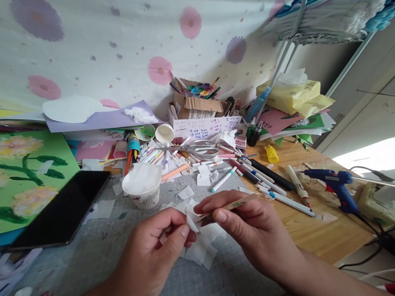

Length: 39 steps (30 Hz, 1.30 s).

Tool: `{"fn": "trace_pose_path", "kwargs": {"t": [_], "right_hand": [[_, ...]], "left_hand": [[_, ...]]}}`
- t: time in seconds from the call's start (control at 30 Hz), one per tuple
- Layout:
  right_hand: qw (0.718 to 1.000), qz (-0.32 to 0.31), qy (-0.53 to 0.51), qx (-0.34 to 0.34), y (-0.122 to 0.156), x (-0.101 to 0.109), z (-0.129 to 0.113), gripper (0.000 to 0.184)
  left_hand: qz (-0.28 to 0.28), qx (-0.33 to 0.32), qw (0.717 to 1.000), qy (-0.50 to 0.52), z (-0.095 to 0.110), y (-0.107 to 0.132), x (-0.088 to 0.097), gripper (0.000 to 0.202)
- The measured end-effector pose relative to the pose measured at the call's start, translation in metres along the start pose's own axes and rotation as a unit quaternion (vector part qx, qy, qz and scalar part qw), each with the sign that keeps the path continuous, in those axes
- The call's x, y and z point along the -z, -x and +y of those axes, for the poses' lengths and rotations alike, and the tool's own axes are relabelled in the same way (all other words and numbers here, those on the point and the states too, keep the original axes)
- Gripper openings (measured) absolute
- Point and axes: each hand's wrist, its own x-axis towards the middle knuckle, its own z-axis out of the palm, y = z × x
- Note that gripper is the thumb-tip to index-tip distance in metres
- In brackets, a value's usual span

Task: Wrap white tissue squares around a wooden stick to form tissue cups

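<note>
Between thumb and fingers, my left hand [153,251] pinches a small piece of white tissue paper [193,221]. My right hand [248,226] is closed on a thin wooden stick [239,202] with a green mark, its lower end meeting the tissue. More tissue squares [200,248] lie on the grey cutting mat under my hands. Just beyond my left hand stands a paper cup [142,186] with white paper in it. To the left, a green sheet [64,162] bears textured flowers and painted leaves.
A black tablet or phone [63,212] lies at the left. Markers and pens [180,160] are heaped behind the cup, with scissors [200,149] among them. A cardboard box [198,105] stands at the back. At the right are a blue glue gun [338,183], cables and a power strip [380,202].
</note>
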Motion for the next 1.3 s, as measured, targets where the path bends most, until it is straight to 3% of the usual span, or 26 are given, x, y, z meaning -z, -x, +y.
{"fn": "trace_pose_path", "kwargs": {"t": [0.13,0.4,0.57,0.93,1.13,1.23,1.3], "right_hand": [[0.998,0.013,-0.055,-0.022,-0.001,0.001,0.004,0.014],[0.999,-0.015,0.044,0.014,-0.001,0.003,0.0,0.015],[0.995,-0.041,0.083,0.018,0.002,0.003,0.0,0.014],[0.984,0.041,0.164,-0.053,-0.01,0.034,0.017,0.033],[0.962,0.014,0.257,-0.088,-0.011,0.048,0.021,0.013],[0.96,0.016,0.277,-0.042,-0.008,0.042,0.01,0.008],[0.973,-0.004,0.229,0.043,-0.005,0.031,0.0,0.009]], "left_hand": [[-0.012,0.009,0.999,0.031,-0.006,0.001,0.001,0.017],[-0.06,0.04,0.991,0.109,-0.014,0.005,0.006,0.017],[-0.038,0.073,0.991,0.105,-0.014,0.001,0.004,0.017],[-0.029,0.043,0.995,0.09,-0.014,0.0,0.003,0.019],[-0.02,0.046,0.994,0.093,-0.016,0.0,0.005,0.018],[-0.01,0.038,0.996,0.084,-0.018,0.0,0.006,0.017],[-0.008,0.039,0.996,0.077,-0.018,0.0,0.005,0.017]]}}
